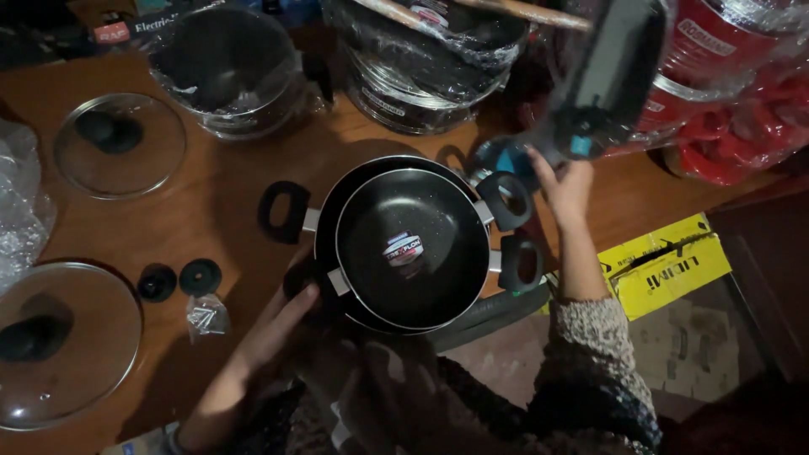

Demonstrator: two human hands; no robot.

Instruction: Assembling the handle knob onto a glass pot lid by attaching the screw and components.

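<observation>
Two black non-stick pots (413,244) sit nested on the wooden table, with a round sticker on the inner one's floor. My left hand (270,337) reaches in from the lower left, its fingers wrapped on the near-left handle of the pots. My right hand (565,190) is raised to the right of the pots. It grips a dark pan (607,76) that hangs tilted and blurred in the air, with blue tags near its lower end.
Two glass lids (118,143) (59,345) lie at the left. Between them and the pots are two black knobs (177,278) and a small bag of screws (206,316). Plastic-wrapped pots (227,67) stand at the back, red wrapped cookware (725,84) at the right, and a yellow box (666,265) below the table edge.
</observation>
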